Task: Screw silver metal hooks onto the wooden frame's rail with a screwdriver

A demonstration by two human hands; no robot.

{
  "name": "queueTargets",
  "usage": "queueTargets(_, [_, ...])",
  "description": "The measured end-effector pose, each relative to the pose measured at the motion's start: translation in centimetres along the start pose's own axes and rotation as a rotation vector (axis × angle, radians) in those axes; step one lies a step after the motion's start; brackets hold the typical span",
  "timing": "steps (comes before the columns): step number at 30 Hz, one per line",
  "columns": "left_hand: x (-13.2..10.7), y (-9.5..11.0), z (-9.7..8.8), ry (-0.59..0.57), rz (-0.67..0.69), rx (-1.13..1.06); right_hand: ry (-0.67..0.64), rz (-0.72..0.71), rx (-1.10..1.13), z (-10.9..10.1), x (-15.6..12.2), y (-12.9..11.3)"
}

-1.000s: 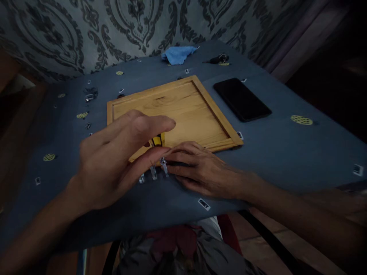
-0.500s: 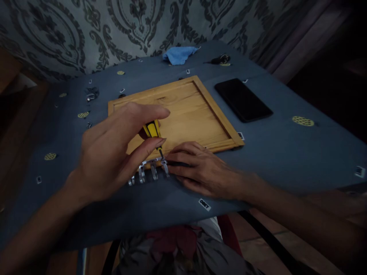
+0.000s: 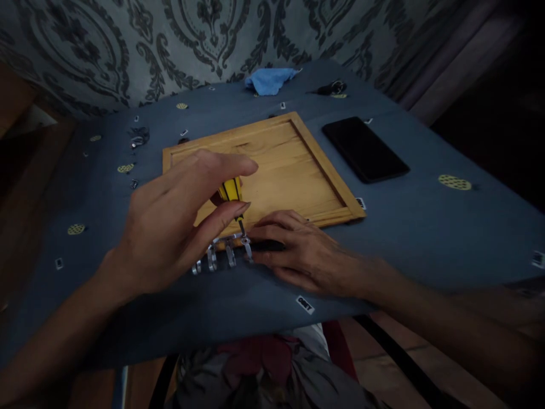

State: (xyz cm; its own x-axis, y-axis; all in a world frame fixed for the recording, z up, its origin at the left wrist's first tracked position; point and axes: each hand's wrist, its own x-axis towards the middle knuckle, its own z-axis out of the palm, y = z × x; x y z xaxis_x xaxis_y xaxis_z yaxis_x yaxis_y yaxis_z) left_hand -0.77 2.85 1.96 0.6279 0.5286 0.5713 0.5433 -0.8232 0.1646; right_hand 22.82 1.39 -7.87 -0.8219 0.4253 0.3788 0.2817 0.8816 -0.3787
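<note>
My left hand (image 3: 170, 218) is closed around the yellow and black handle of a screwdriver (image 3: 231, 190), thumb and index finger on either side of it. The screwdriver points down, its tip at the right end of a metal hook rail (image 3: 230, 253) with several curved silver hooks. This rail lies along the near edge of a framed wooden board (image 3: 272, 165), which rests flat. My right hand (image 3: 302, 250) presses close at the right end of the rail, fingertips against it and the board's edge. The screw head under the tip is too small to make out.
A black phone (image 3: 365, 149) lies right of the board. Farther back are a blue cloth (image 3: 271, 81) and a dark object (image 3: 332, 88) with a thin pointed end. Small metal pieces in clear plastic (image 3: 138, 137) lie at left. A patterned curtain (image 3: 213, 40) hangs behind the table.
The whole view has shifted slightly to the right. Both hands keep their holds, and the screwdriver tip stays at the same end of the rail.
</note>
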Motion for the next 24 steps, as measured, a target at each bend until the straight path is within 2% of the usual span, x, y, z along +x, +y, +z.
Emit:
queueTargets(13, [-0.15,0.31,0.10,-0.014,-0.076,0.011,0.026,-0.021,0.007,0.14,-0.04,0.12])
queueTargets(19, [-0.19,0.24,0.60,0.045,-0.016,0.023,0.027,-0.021,-0.003,0.16,0.01,0.14])
queueTargets(24, [-0.08,0.21,0.59,0.069,-0.052,0.029,0.030,-0.022,-0.009,0.12,0.05,0.05])
